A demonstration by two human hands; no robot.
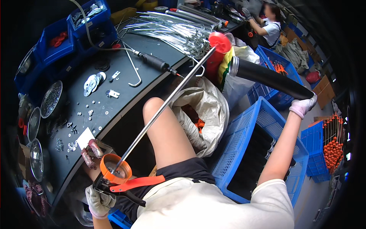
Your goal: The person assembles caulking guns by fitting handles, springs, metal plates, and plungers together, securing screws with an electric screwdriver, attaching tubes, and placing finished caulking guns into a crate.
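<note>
My left hand [100, 201], in a pale glove, is closed around the black handle of what looks like a caulking gun [116, 170]. The gun has an orange collar and a red lever [139, 184]. From the collar a long metal rod [167, 101] slants up to the far right, ending in a red plunger disc [220, 42]. Out to the right, my gloved right hand [304, 105] grips the near end of a black tube [268, 78]. The tube's far end, with a metal ring, lies near the disc but apart from it. Some left fingers are hidden behind the handle.
On the dark workbench [126, 93] lie washers, metal discs, bent rods [167, 32] and a power screwdriver [154, 61]. Blue bins [57, 40] and metal bowls [51, 99] line its left. A white sack [207, 103] and blue crate [238, 149] stand right; a person [268, 26] works beyond.
</note>
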